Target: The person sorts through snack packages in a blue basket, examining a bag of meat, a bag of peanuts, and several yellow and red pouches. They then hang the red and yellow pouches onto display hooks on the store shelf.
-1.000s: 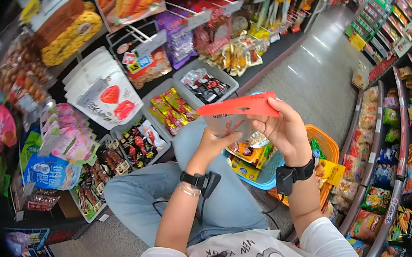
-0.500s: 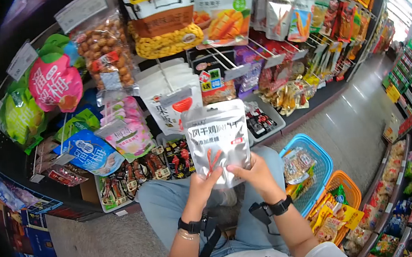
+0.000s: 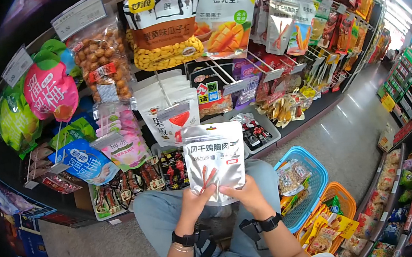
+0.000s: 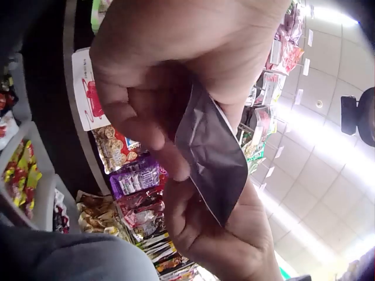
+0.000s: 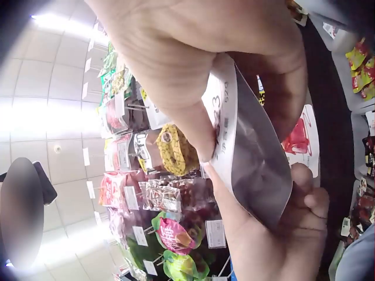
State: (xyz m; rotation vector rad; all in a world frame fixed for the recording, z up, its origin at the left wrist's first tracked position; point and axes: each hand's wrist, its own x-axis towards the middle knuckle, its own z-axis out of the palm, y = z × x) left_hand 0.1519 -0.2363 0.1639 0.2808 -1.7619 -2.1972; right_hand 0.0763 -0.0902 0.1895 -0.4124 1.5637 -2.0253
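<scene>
A silver stand-up pouch (image 3: 213, 151) of dried chicken breast faces me upright in the head view, with dark lettering and a picture of reddish strips. My left hand (image 3: 193, 205) grips its lower left corner, thumb across the front. At the lower right corner my right hand (image 3: 249, 195) holds it the same way, and the two thumbs nearly meet. From below, the left wrist view shows the pouch's grey folded base (image 4: 212, 158) between both hands. In the right wrist view fingers curl behind the pouch (image 5: 258, 164), and part of its printed side shows.
Hanging snack bags (image 3: 165, 30) fill the rack ahead, above grey bins (image 3: 255, 130) of small packets. At my right stand a blue basket (image 3: 318, 166) and an orange basket (image 3: 347, 196), both holding snacks. Another stocked shelf (image 3: 404, 196) curves along the far right.
A second ago the pouch was tipped, its red top edge toward me and the right hand at that edge. Both hands now hold the bottom corners, front facing me; the head view has swung left.
</scene>
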